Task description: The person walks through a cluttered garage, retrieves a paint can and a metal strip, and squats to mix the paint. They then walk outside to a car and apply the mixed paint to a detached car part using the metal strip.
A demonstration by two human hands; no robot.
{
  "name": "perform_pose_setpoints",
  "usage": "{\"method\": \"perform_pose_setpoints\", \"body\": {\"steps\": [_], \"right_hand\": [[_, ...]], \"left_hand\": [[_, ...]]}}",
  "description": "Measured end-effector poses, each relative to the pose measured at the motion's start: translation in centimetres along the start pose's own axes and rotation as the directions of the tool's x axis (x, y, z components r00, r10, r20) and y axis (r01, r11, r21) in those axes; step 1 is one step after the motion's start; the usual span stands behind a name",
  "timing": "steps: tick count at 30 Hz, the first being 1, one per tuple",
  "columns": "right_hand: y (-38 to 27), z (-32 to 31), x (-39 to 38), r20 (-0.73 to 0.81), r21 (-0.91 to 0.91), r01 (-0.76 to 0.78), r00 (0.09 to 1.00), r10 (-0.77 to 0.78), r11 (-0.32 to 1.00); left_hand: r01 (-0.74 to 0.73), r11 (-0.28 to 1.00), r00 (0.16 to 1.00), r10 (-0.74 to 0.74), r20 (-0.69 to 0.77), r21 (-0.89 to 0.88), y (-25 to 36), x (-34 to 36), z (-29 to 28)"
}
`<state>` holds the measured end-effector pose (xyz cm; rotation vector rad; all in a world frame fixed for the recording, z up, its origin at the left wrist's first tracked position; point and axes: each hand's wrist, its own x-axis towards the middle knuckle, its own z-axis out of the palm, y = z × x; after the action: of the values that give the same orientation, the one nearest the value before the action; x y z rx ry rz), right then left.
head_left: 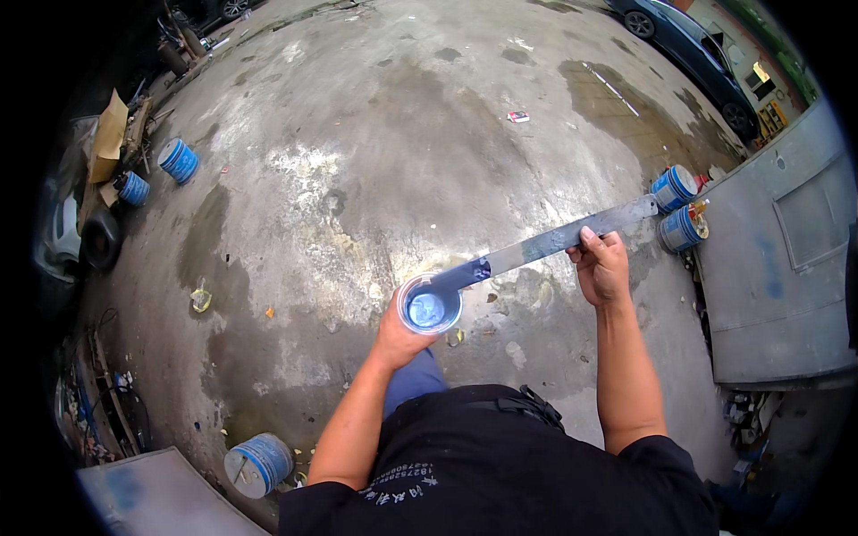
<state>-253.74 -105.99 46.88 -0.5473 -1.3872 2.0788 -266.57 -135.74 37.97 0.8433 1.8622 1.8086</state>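
Note:
My left hand (398,332) is wrapped round a clear plastic cup (458,320) from its left and near side. Blue paint (426,309) lies inside the cup. A long, flat metal mixing stick (536,247) slants from the cup up to the right. Its lower end is coated dark blue and dips into the cup; how deep it goes I cannot tell. Toward its upper part, my right hand (601,266) pinches the stick between thumb and fingers, well apart from the cup.
Blue-and-white buckets stand at right (674,188), far left (179,161) and near left (259,464). A grey metal panel (786,232) bounds the right side. A tyre (101,241) lies at left among clutter. A dark blue car (697,54) is parked far right on the stained concrete floor (393,134).

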Motion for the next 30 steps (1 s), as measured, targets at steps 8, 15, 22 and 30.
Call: {"method": "perform_pose_setpoints", "body": {"steps": [8, 15, 22, 30], "right_hand": [[3.3, 9.2, 18.8, 0.247, 0.169, -0.086, 0.968, 0.042, 0.982], [5.8, 13.6, 33.4, 0.319, 0.239, -0.175, 0.943, 0.093, 0.955], [11.8, 12.4, 52.3, 0.297, 0.259, -0.353, 0.915, 0.273, 0.899], [12.0, 15.0, 75.4, 0.392, 0.244, -0.432, 0.863, 0.319, 0.868]], "left_hand": [[0.018, 0.999, 0.998, -0.020, -0.059, -0.040, 0.0, 21.9, -9.0], [0.022, 0.995, 0.996, -0.013, -0.089, 0.096, 0.1, 37.3, -14.9], [0.001, 0.988, 0.991, 0.020, -0.132, 0.153, -3.9, 52.5, -17.9], [0.084, 0.980, 0.974, -0.042, -0.222, 0.183, -4.5, 69.3, -22.7]]}}
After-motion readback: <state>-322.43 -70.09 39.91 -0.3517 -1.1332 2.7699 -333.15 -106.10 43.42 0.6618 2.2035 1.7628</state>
